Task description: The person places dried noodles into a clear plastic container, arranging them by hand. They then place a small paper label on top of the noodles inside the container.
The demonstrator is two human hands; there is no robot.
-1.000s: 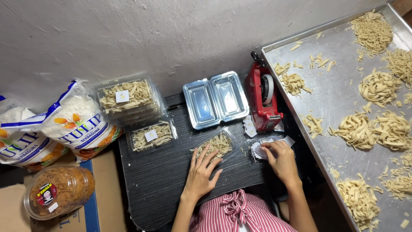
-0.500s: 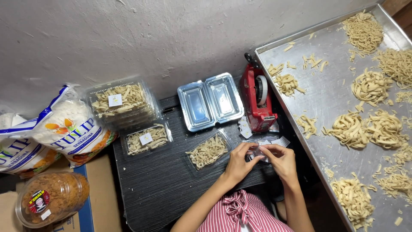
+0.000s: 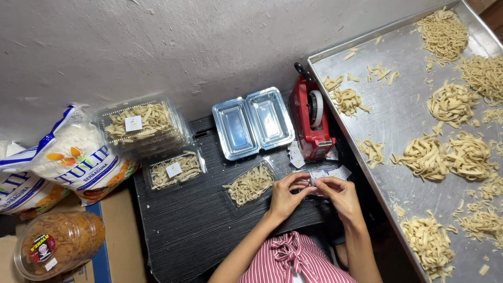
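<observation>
Both hands meet over the front right of a small black table [image 3: 188, 225]. My left hand [image 3: 285, 196] and my right hand [image 3: 338, 194] pinch a strip of small white stickers [image 3: 329, 173] between their fingertips. Just left of my left hand lies a closed clear plastic box of flat noodles [image 3: 250, 183] with no sticker on its lid. Behind it stands an open, empty clear box [image 3: 254, 121]. A red tape dispenser [image 3: 313, 120] stands beside the sticker strip.
Two labelled noodle boxes, one in a stack [image 3: 140, 123] and one single [image 3: 175, 169], sit at the table's left. A large metal tray [image 3: 408, 112] with noodle nests fills the right. White printed bags [image 3: 76, 162] and a clear jar [image 3: 57, 246] on a cardboard box are at far left.
My left hand left the lid of the noodle box and moved right to join my right hand on the sticker strip.
</observation>
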